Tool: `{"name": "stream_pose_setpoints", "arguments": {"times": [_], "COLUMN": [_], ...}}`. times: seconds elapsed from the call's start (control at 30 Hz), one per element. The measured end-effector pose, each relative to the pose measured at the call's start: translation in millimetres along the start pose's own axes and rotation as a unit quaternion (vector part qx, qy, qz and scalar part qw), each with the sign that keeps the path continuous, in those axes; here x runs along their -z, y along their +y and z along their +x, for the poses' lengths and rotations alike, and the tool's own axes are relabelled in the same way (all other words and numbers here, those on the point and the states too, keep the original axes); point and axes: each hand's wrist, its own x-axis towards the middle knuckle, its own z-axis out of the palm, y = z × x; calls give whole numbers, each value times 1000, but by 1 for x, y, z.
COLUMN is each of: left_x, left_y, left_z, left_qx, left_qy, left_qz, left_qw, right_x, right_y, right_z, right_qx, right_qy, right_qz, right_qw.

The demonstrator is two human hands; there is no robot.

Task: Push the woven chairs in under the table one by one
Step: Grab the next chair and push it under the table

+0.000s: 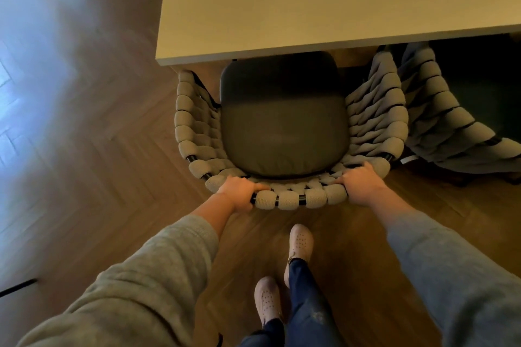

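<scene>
While the pale rectangular table top (324,0) is overhanging only the front of the dark padded seat cushion (282,127), the grey chunky-woven tub chair (194,127) is standing mostly outside the near table edge. Open herringbone wood floor (93,127) is lying to its left; a second grey woven chair (439,110) is sitting just beside it on the right, possibly touching. The left hand (239,191) and right hand (361,186) are both clasping the chair's curved back rim, fingers wrapped over the weave, thumbs behind. Two pale perforated shoes (300,242) are standing directly behind the chair.
</scene>
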Motion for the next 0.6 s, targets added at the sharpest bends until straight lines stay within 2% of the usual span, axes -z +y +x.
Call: {"name": "stream_pose_setpoints", "arguments": {"times": [0.6], "left_x": [33], "left_y": [-15], "left_z": [33], "left_qx": [17], "left_qy": [-12], "left_qz": [14], "left_qw": [1000], "right_x": [24], "right_y": [25], "right_z": [39], "right_qx": [3], "right_qy": [-13], "right_qz": [4], "right_qw": [1000]}}
